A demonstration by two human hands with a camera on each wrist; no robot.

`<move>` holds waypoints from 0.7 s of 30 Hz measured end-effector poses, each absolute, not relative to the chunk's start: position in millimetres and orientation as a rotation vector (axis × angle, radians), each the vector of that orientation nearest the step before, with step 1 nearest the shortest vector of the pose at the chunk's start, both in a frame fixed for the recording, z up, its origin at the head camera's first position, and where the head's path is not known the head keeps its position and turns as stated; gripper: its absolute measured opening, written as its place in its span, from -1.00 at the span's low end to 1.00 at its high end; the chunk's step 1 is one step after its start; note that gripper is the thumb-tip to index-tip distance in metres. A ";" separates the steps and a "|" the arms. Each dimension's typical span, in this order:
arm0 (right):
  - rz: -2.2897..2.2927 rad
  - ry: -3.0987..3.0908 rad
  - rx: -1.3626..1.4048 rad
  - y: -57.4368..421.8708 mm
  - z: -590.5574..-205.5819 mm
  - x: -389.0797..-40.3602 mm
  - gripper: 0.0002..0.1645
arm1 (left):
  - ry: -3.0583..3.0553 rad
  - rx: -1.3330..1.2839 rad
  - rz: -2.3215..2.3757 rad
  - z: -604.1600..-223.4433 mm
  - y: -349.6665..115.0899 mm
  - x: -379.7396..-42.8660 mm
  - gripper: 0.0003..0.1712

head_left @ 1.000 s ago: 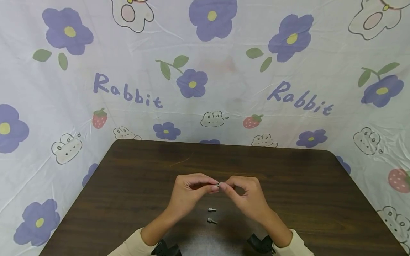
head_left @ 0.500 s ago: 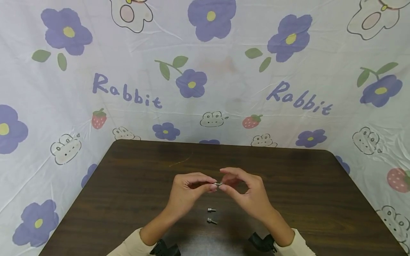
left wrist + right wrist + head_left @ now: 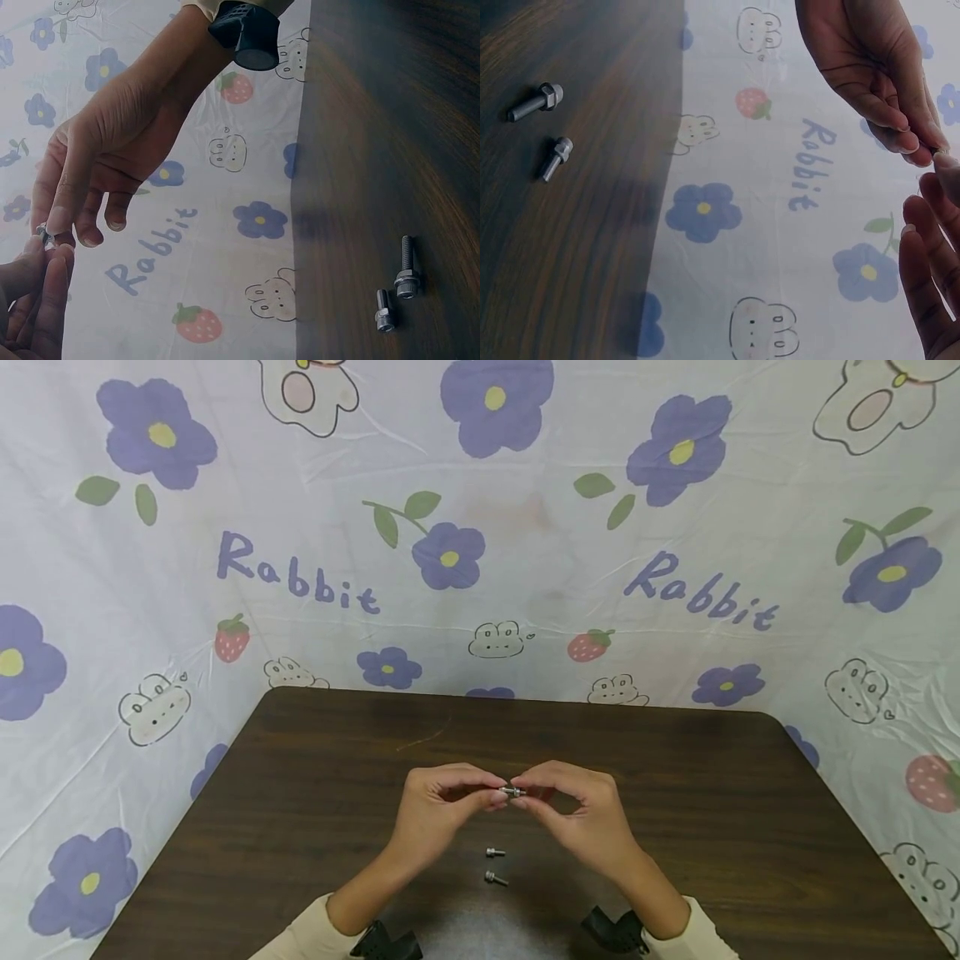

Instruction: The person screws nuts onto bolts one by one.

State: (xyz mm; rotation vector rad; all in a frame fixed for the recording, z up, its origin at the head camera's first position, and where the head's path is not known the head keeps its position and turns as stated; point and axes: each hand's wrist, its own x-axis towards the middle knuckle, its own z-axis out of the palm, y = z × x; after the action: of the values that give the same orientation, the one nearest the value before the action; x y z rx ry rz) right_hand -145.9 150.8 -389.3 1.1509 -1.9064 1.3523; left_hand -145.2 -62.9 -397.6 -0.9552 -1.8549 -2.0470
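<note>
Above the table, a small silver bolt (image 3: 512,792) lies level between the two hands. The left hand (image 3: 431,818) pinches its left end between thumb and fingers. At the other end, the thumb and index finger of the right hand (image 3: 581,814) pinch it from below and above. A ring-like piece, perhaps a nut, sits near that end, too small to make out. In the left wrist view the right hand (image 3: 112,150) meets the left fingers (image 3: 52,292), which mostly cover the bolt.
Two more socket-head bolts lie on the dark wooden table (image 3: 315,827) below the hands: a shorter bolt (image 3: 495,852) and a longer bolt (image 3: 496,878). Each seems to carry a nut or washer by its head. A patterned cloth (image 3: 525,568) hangs behind the table.
The right index finger lifted off the bolt half a second ago and has come back down near its end. The left hand and the two bolts on the table stay put.
</note>
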 end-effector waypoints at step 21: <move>1.345 -1.960 1.092 142.1 -368.8 -131.5 -0.63 | -1.861 -0.954 -2.039 -396.6 -63.2 -144.0 -0.90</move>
State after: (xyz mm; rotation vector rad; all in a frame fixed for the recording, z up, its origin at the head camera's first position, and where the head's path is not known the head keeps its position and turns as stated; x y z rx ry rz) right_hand -131.5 142.1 -368.8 1.0923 -1.9598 1.3454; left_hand -144.0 -63.2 -396.6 -0.9540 -1.8614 -2.0390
